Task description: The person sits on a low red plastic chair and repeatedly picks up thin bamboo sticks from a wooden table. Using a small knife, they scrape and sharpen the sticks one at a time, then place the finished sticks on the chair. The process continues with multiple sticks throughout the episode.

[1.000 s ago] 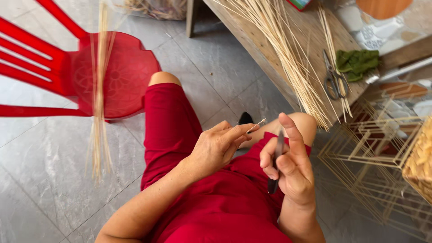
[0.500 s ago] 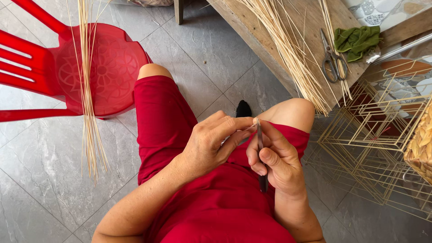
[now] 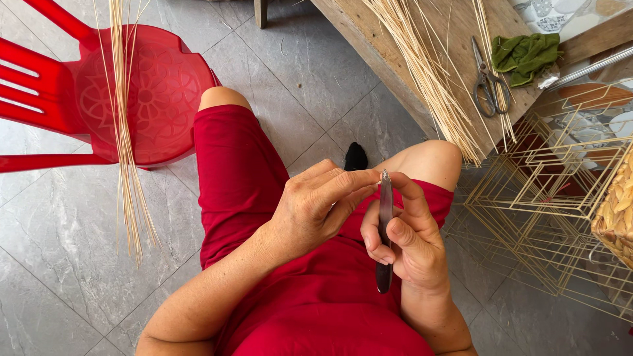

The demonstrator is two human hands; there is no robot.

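My right hand (image 3: pixel 402 237) grips a slim dark knife (image 3: pixel 384 231) upright over my lap, blade end up. My left hand (image 3: pixel 316 204) pinches at the top of the blade with thumb and fingertips; whatever small piece is between them is too small to make out. Both hands are over my red shorts, between my knees.
A red plastic chair (image 3: pixel 132 99) stands at the left with a bundle of thin straw sticks (image 3: pixel 125 132) hanging over it. A wooden bench (image 3: pixel 422 59) at upper right carries more sticks, scissors (image 3: pixel 486 82) and a green cloth (image 3: pixel 524 54). Stick-built frames (image 3: pixel 534 198) and a woven basket (image 3: pixel 616 211) stand at the right.
The hands have come together: my left fingertips now meet the knife's tip, and my right hand holds the knife more upright. The view has shifted slightly.
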